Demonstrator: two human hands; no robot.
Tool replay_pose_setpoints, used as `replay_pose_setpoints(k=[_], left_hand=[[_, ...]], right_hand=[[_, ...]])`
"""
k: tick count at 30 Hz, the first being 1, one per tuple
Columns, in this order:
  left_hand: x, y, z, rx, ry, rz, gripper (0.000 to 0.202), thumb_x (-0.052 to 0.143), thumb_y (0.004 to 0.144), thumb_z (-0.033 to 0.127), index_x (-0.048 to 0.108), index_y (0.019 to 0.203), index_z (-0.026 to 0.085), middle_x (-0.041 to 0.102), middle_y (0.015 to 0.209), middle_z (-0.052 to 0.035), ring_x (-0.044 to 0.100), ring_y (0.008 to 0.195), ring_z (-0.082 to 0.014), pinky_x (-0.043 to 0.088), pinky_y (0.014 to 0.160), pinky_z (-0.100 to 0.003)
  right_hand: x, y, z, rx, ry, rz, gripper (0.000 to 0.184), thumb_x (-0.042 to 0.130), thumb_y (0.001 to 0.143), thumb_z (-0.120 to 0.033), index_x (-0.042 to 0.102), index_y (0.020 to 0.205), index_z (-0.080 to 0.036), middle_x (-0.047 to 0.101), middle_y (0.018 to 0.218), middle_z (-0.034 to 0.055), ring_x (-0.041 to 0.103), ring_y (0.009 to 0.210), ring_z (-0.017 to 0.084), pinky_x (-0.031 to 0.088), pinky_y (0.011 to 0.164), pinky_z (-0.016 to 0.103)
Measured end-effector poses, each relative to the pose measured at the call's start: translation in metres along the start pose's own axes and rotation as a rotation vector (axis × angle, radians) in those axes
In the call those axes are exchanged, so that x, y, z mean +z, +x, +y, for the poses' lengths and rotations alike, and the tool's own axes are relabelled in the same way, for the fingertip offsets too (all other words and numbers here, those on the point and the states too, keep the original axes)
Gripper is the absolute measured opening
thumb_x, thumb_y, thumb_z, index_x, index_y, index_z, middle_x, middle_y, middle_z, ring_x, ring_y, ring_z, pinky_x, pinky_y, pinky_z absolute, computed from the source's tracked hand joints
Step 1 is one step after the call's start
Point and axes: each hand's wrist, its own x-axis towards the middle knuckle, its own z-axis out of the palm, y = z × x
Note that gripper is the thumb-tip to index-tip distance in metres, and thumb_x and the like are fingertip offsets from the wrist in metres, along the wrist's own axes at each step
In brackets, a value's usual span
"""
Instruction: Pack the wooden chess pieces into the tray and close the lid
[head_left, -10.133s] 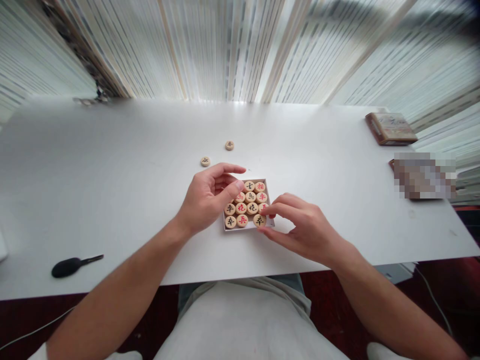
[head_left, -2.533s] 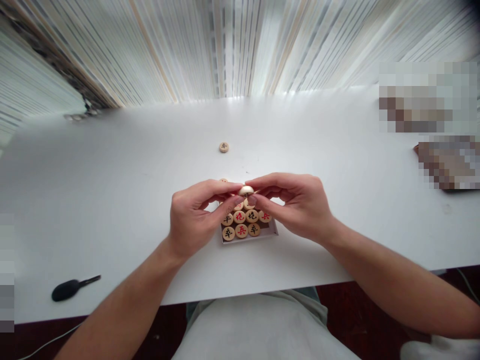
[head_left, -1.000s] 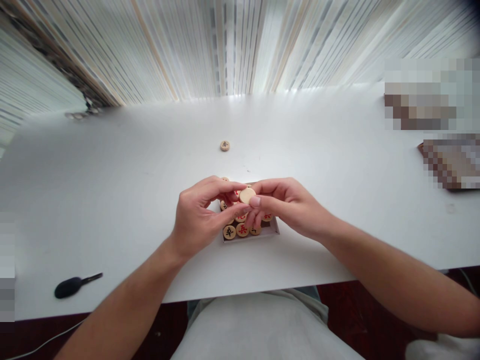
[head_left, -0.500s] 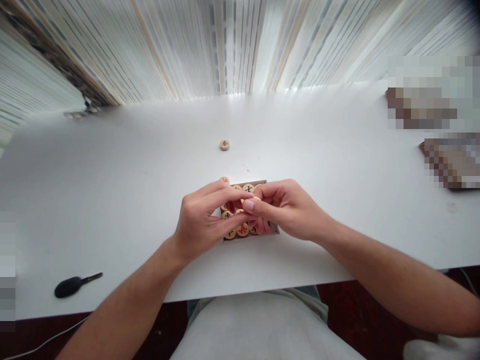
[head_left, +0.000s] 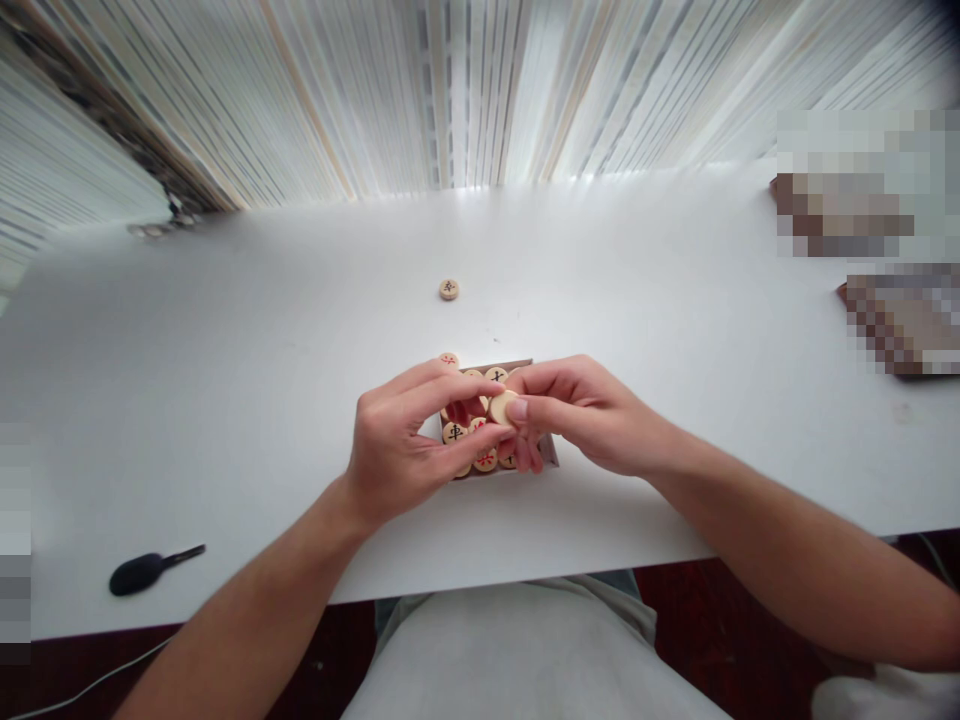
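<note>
A small shallow box [head_left: 549,452] of round wooden chess pieces with red and black characters lies on the white table [head_left: 225,380] near its front edge. Both hands hover over the box. My left hand [head_left: 409,445] and my right hand [head_left: 574,415] pinch the same blank-faced wooden piece [head_left: 500,406] between thumbs and fingertips, just above the pieces in the box. The hands hide most of the box. One piece [head_left: 448,358] sits at the box's far left corner.
A lone wooden piece [head_left: 448,289] lies further back on the table. A black object with a thin tail [head_left: 146,571] rests near the front left edge. Blurred brown things sit at the far right. Striped curtains hang behind the table.
Over ten seconds both hands lifted one piece from the box and have been turning it between the fingertips. One of two loose pieces on the table is gone. Hands sank slightly lately.
</note>
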Motion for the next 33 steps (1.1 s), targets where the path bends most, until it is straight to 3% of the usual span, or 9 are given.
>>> replay_pose_setpoints(k=[6, 10, 18, 26, 30, 33], left_hand=[[0.0002, 0.0025, 0.0011, 0.006, -0.069, 0.004, 0.025, 0.090, 0.088, 0.018, 0.080, 0.111, 0.020, 0.073, 0.085, -0.0013, 0.066, 0.069, -0.0107, 0.057, 0.068, -0.023], [0.0007, 0.0027, 0.0017, 0.017, -0.075, 0.021, 0.029, 0.089, 0.086, 0.013, 0.080, 0.113, 0.018, 0.075, 0.090, -0.0030, 0.066, 0.071, -0.0108, 0.058, 0.070, -0.024], [0.0004, -0.0007, -0.0023, 0.053, 0.003, 0.057, 0.033, 0.086, 0.086, 0.010, 0.080, 0.118, 0.019, 0.076, 0.094, -0.0046, 0.069, 0.075, -0.0128, 0.060, 0.071, -0.026], [0.0010, -0.0031, 0.0007, 0.085, 0.177, 0.050, 0.023, 0.086, 0.091, 0.017, 0.079, 0.112, 0.022, 0.082, 0.095, -0.0019, 0.072, 0.071, -0.0115, 0.063, 0.073, -0.024], [0.0011, -0.0015, 0.0008, 0.053, 0.161, 0.062, 0.022, 0.087, 0.091, 0.021, 0.080, 0.112, 0.023, 0.080, 0.088, -0.0009, 0.071, 0.069, -0.0123, 0.064, 0.074, -0.027], [0.0015, -0.0003, 0.0005, -0.012, 0.063, 0.084, 0.021, 0.087, 0.090, 0.022, 0.082, 0.111, 0.023, 0.080, 0.086, -0.0021, 0.070, 0.069, -0.0134, 0.064, 0.073, -0.028]], right_hand=[[-0.0032, -0.0009, -0.0008, -0.003, 0.082, -0.024, 0.012, 0.066, 0.094, -0.016, 0.075, 0.086, -0.013, 0.077, 0.072, 0.0024, 0.071, 0.061, 0.012, 0.059, 0.060, 0.022], [-0.0034, -0.0012, -0.0021, -0.005, 0.163, -0.025, 0.016, 0.067, 0.097, -0.019, 0.080, 0.090, -0.012, 0.079, 0.076, 0.0035, 0.073, 0.063, 0.012, 0.060, 0.061, 0.021], [-0.0024, -0.0005, -0.0016, -0.032, 0.091, 0.016, 0.032, 0.081, 0.098, -0.042, 0.077, 0.086, -0.013, 0.079, 0.077, 0.0057, 0.071, 0.061, 0.013, 0.060, 0.060, 0.023], [0.0062, -0.0008, -0.0014, -0.020, 0.015, 0.076, 0.022, 0.088, 0.090, -0.029, 0.075, 0.081, -0.013, 0.072, 0.069, 0.0006, 0.064, 0.059, 0.010, 0.055, 0.055, 0.018], [0.0026, -0.0018, -0.0030, -0.008, -0.021, 0.056, 0.017, 0.080, 0.094, -0.025, 0.075, 0.082, -0.014, 0.075, 0.075, 0.0027, 0.069, 0.063, 0.011, 0.058, 0.058, 0.020], [-0.0003, -0.0018, -0.0015, -0.031, -0.037, 0.095, 0.015, 0.083, 0.092, -0.028, 0.077, 0.088, -0.014, 0.077, 0.077, 0.0035, 0.071, 0.064, 0.013, 0.059, 0.058, 0.022]])
